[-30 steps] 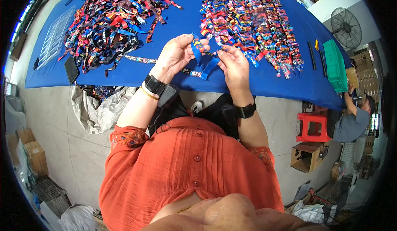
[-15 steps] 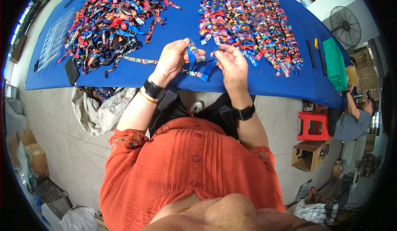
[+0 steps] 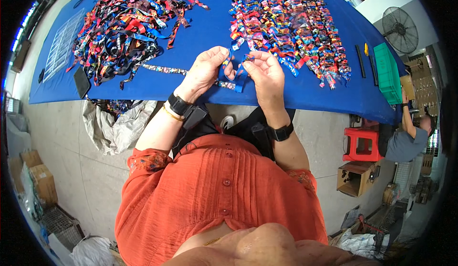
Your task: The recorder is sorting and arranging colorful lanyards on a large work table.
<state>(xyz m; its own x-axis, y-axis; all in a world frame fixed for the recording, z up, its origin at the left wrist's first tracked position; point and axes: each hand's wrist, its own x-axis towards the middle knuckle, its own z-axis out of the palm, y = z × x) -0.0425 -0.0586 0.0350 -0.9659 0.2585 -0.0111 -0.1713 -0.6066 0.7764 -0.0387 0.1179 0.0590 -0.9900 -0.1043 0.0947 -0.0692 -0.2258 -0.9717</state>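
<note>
A blue printed fabric strap (image 3: 240, 81) is stretched in a curve between my two hands, above the near part of the table. My left hand (image 3: 208, 68) pinches one part of it between thumb and fingers. With thumb and forefinger, my right hand (image 3: 265, 72) grips another part, and a blue tail hangs below. Under my hands a patterned strap (image 3: 164, 69) lies on the blue cloth, partly hidden by my left wrist. Left of my hands is a tangled heap of colourful straps (image 3: 126, 27). To the right lie rows of bundled straps (image 3: 286, 23).
A wire rack (image 3: 62, 46) and a dark flat object (image 3: 82, 82) lie at the table's left. Toward the right are black rods (image 3: 359, 61), a green crate (image 3: 386, 73) and a fan (image 3: 400, 29). A red stool (image 3: 361, 144) stands near another person (image 3: 406, 144).
My hands have come slightly closer together, and the left has turned, so less of the strap's printed face shows. At the right, the other person's arm has shifted.
</note>
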